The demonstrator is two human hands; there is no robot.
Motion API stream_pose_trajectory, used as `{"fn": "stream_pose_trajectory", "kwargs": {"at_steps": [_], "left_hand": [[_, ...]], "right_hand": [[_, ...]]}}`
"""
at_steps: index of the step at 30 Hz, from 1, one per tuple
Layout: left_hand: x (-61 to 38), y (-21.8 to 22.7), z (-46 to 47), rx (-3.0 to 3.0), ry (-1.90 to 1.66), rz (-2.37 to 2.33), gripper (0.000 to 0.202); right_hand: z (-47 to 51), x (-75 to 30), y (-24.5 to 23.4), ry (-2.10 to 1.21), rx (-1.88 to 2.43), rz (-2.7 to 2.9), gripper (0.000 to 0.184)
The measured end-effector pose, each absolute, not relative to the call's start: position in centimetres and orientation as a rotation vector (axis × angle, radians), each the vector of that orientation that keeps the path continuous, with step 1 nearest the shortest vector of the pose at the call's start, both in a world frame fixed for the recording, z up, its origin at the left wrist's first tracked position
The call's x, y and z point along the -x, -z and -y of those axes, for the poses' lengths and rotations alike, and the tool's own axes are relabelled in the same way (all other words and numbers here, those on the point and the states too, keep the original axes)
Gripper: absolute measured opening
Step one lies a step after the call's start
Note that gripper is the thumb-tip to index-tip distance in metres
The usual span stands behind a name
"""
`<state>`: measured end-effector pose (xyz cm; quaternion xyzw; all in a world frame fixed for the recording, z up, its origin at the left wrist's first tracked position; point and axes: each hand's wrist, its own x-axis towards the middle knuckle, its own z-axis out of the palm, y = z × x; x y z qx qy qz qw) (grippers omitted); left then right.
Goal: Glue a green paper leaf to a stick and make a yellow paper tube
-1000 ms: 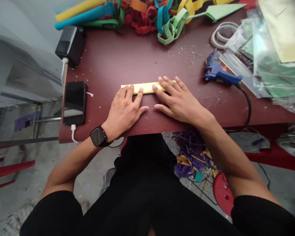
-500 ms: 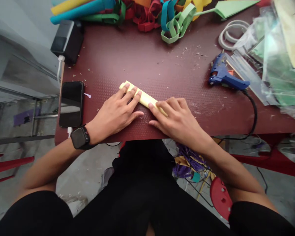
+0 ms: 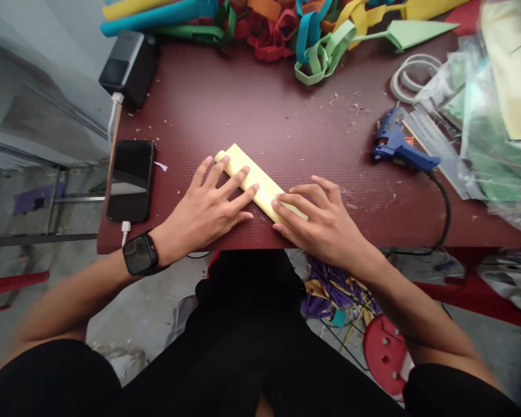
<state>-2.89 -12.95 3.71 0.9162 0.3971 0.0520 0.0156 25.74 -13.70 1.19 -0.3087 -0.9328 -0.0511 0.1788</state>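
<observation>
A pale yellow sheet of paper (image 3: 260, 184), partly rolled, lies slantwise on the dark red table (image 3: 260, 110). Its rolled edge faces me, and a flat strip shows beyond it. My left hand (image 3: 212, 200) rests on the upper left part of the roll, fingers spread, palm down. At the lower right end, my right hand (image 3: 319, 214) touches the paper with its fingertips, the fingers apart and slightly bent. Neither hand is wrapped round the paper.
A phone (image 3: 131, 180) and a black charger block (image 3: 129, 69) are at the left. To the right lie a blue glue gun (image 3: 402, 142), clear glue sticks (image 3: 438, 156), tape rolls (image 3: 412, 78) and plastic bags (image 3: 499, 145). Coloured paper strips (image 3: 278, 35) are heaped at the back.
The paper roll has turned towards me and unrolled a little, so a wider flat strip shows. Both hands have shifted slightly nearer my body, and the left fingers have spread wider.
</observation>
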Motion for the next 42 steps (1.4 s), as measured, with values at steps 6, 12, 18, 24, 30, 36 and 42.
{"fn": "stream_pose_trajectory", "kwargs": {"at_steps": [6, 12, 18, 24, 30, 36, 42], "left_hand": [[3.2, -3.5, 12.9, -2.861, -0.084, -1.090, 0.060], [3.2, -3.0, 13.1, -2.874, -0.102, -1.062, 0.063], [3.2, -3.2, 11.6, -2.814, -0.154, -1.012, 0.060], [4.3, -3.2, 8.3, -2.796, -0.254, -0.797, 0.038], [3.4, -3.3, 8.4, -2.762, -0.323, -0.838, 0.044], [3.4, -3.1, 6.8, -2.727, -0.339, -0.839, 0.044], [4.2, -2.4, 5.3, -2.703, -0.432, -0.845, 0.046]], "right_hand": [[15.3, -25.3, -1.1, 0.141, 0.863, 2.711, 0.051], [15.2, -27.4, -1.2, 0.065, 0.771, 2.693, 0.046], [15.0, -28.5, -0.9, 0.049, 0.916, 2.746, 0.059], [16.1, -25.7, -1.4, 0.117, 0.832, 2.784, 0.065], [11.4, -31.1, -4.7, 0.155, 1.244, 2.564, 0.040], [2.9, -42.3, -1.0, 0.411, 1.889, 2.323, 0.044], [3.2, -41.9, 0.1, 0.273, 1.477, 2.292, 0.028]]}}
